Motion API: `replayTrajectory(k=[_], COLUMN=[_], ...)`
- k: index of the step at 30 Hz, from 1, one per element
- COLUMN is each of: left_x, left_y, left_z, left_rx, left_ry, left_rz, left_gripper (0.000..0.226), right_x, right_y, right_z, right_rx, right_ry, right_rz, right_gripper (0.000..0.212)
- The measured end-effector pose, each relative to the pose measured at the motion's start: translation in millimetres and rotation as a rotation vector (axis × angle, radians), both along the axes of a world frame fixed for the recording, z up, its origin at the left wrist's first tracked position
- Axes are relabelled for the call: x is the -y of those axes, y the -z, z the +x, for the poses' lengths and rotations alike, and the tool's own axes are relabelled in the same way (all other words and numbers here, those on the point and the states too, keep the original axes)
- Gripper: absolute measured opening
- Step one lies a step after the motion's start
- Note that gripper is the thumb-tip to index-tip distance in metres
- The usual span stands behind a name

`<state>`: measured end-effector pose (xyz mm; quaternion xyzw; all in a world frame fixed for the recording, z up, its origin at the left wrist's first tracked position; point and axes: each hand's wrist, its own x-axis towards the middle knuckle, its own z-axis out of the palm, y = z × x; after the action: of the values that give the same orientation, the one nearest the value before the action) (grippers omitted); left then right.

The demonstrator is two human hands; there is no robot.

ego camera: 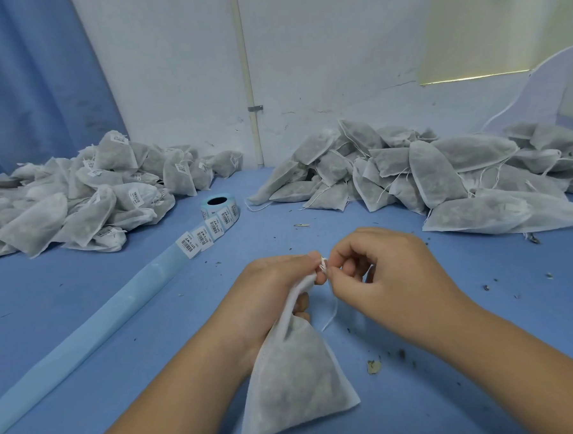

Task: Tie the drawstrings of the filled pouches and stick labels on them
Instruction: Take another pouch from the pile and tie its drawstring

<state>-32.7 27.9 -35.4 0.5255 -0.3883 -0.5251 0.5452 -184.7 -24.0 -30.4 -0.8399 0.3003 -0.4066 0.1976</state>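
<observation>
A filled white pouch (295,379) hangs from my left hand (270,290), which grips its gathered neck just above the blue table (121,375). My right hand (381,271) pinches the white drawstring (324,264) at the neck, fingertips touching those of the left. A loose end of the string (332,315) dangles below my right hand. A roll of barcode labels (219,209) lies behind, and its backing strip (85,337) runs out toward the front left, with several labels (200,238) on it near the roll.
A heap of labelled pouches (78,198) fills the left back of the table. A heap of unlabelled pouches with loose strings (442,175) fills the right back. Dried crumbs (374,366) are scattered near my right forearm. A white wall stands behind.
</observation>
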Motion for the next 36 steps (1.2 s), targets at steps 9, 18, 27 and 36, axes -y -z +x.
replayTrajectory(k=[9, 18, 27, 36], left_x=[-2, -3, -2, -2], left_y=[2, 1, 0, 0], left_z=[-7, -10, -4, -4], left_rx=[0.194, 0.372, 0.442, 0.451], left_ry=[-0.134, -0.198, -0.197, -0.110], left_rz=[-0.099, -0.119, -0.168, -0.263], left_gripper=[0.031, 0.025, 0.017, 0.023], right_x=[-3, -1, 10, 10], right_y=[1, 0, -8, -10], right_z=[2, 3, -9, -5], right_rx=[0.082, 0.073, 0.286, 0.750], right_ry=[0.051, 0.078, -0.078, -0.458], right_rz=[0.201, 0.342, 0.647, 0.990], right_gripper=[0.015, 0.014, 0.015, 0.011])
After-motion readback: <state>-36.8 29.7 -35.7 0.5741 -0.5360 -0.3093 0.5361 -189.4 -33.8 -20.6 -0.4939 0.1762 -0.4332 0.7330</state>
